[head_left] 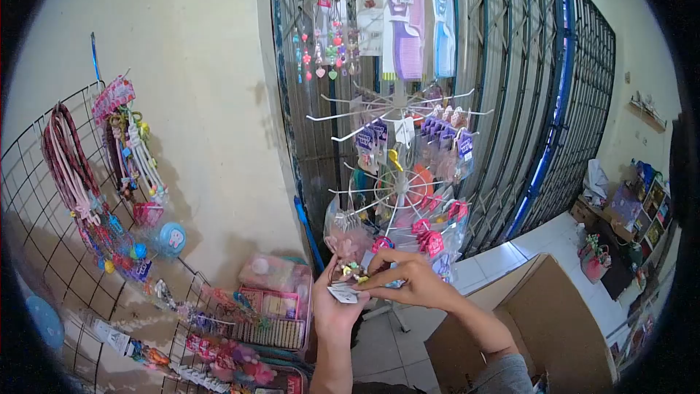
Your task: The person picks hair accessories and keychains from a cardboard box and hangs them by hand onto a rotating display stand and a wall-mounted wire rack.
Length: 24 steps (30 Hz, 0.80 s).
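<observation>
My left hand is raised palm up, its fingers curled round a small bunch of carded trinkets with white backing cards and brown and yellow pieces. From the right, my right hand pinches at the same bunch with thumb and fingertips; exactly what it grips is too small to make out. Just behind both hands stands a white wire display rack. Close to my left fingers hangs a packet with a pale pink bow-like piece. Pink packaged accessories hang beyond my right hand.
A cardboard box stands open at lower right. On the left, a black wire grid carries beaded straps. Plastic boxes are stacked below. Packaged combs hang at the rack's top, before a folding metal gate.
</observation>
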Available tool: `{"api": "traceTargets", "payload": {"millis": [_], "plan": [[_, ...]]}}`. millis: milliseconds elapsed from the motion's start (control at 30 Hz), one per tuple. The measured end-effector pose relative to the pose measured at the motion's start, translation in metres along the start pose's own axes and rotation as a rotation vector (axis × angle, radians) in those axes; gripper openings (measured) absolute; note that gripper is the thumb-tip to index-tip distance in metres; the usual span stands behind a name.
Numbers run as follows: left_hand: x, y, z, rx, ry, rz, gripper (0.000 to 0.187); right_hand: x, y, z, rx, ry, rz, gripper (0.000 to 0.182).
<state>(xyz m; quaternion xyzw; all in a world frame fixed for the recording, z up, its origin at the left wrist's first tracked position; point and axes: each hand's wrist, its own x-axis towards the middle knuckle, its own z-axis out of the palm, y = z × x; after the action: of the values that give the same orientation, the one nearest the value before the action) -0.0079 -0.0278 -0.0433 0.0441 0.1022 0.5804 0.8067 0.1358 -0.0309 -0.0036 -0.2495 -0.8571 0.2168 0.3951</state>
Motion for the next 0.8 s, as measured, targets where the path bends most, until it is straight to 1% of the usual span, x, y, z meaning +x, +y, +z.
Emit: {"api": "traceTargets", "payload": {"millis": [33,67,100,133,200,233,300,333,367,433,467,500,533,567,600,633,667,700,733,800], "plan": [[0.002,0.002,-0.007,-0.059,-0.111,-0.079,0.018,0.001,0.002,0.003,-0.009,0.002,-0.002,0.019],[0.005,-0.001,-0.011,-0.062,-0.033,-0.044,0.016,0.002,0.003,0.006,-0.036,0.085,-0.006,0.017],[0.002,-0.003,-0.006,-0.067,-0.036,-0.042,0.016,0.004,0.003,0.009,-0.060,0.166,-0.011,0.015],[-0.001,-0.003,-0.003,-0.075,0.006,-0.028,0.016,0.006,0.001,0.011,-0.060,0.160,-0.013,0.015],[-0.005,-0.004,0.003,-0.057,0.077,0.041,0.014,0.013,-0.004,0.013,-0.046,0.335,0.033,0.010],[-0.003,-0.004,0.000,-0.059,0.076,0.043,0.014,0.016,-0.005,0.014,-0.047,0.332,0.032,0.010],[0.003,-0.003,-0.007,-0.299,-0.097,-0.140,0.014,0.021,-0.009,0.015,-0.056,0.450,-0.012,0.011],[0.004,-0.004,-0.005,-0.257,-0.009,-0.138,0.014,0.023,-0.010,0.015,-0.050,0.460,0.007,0.010],[0.004,-0.004,-0.006,-0.262,-0.011,-0.141,0.014,0.026,-0.010,0.016,-0.056,0.458,0.009,0.010],[0.006,-0.003,-0.011,-0.329,-0.130,-0.254,0.014,0.031,-0.008,0.018,-0.029,0.524,-0.040,0.008],[0.008,-0.002,-0.013,-0.362,-0.190,-0.310,0.014,0.036,-0.010,0.014,-0.033,0.522,-0.041,0.008],[0.012,0.000,-0.015,-0.364,-0.193,-0.312,0.014,0.044,-0.014,0.006,-0.128,0.518,-0.107,0.009],[0.017,0.003,-0.017,-0.298,-0.267,-0.286,0.014,0.053,-0.017,-0.002,-0.223,0.516,-0.174,0.010],[0.021,0.005,-0.018,-0.232,-0.338,-0.261,0.014,0.064,-0.016,-0.012,-0.226,0.519,-0.173,0.010],[0.023,0.009,-0.016,-0.177,-0.317,-0.208,0.014,0.076,-0.011,-0.022,-0.450,0.500,-0.249,0.010],[0.025,0.013,-0.018,-0.173,-0.317,-0.214,0.014,0.083,-0.005,-0.029,-0.674,0.477,-0.322,0.010],[0.028,0.018,-0.020,-0.144,-0.291,-0.213,0.016,0.086,0.005,-0.035,-0.678,0.483,-0.322,0.010],[0.034,0.024,-0.022,-0.117,-0.268,-0.210,0.017,0.090,0.015,-0.041,-0.677,0.488,-0.223,0.012],[0.039,0.029,-0.032,-0.126,-0.342,-0.230,0.020,0.091,0.020,-0.046,-0.675,0.492,-0.127,0.013],[0.037,0.038,-0.037,-0.101,-0.369,-0.214,0.020,0.086,0.021,-0.051,-0.656,0.487,-0.123,0.014]]}}
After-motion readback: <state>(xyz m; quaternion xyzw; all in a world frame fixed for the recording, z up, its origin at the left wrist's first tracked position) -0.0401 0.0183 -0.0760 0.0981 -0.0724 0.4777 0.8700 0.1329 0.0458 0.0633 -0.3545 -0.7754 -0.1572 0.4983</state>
